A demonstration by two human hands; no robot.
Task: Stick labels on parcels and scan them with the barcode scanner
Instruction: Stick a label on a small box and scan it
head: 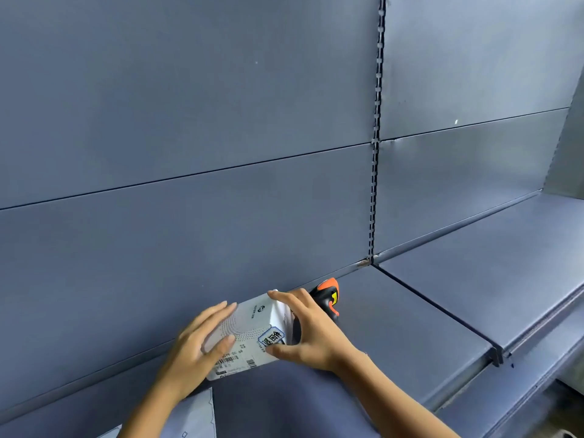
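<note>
so the white parcel (249,330) sat on the blue-grey shelf (395,327), close to the back panel (189,121), with both hands on it. left hand (196,346) lay against its left side, fingers pretty much straight and thumb pressed flat on the top face. right hand (313,333) wrapped round the right end, fingers over the far corner, thumb at the near edge. a blue-bordered label (271,338) was on top, just beside that thumb. the orange and black barcode scanner (328,295) was right behind the right hand, partly hidden by it. a pale paper sheet (196,415) lay under the left forearm.
</note>
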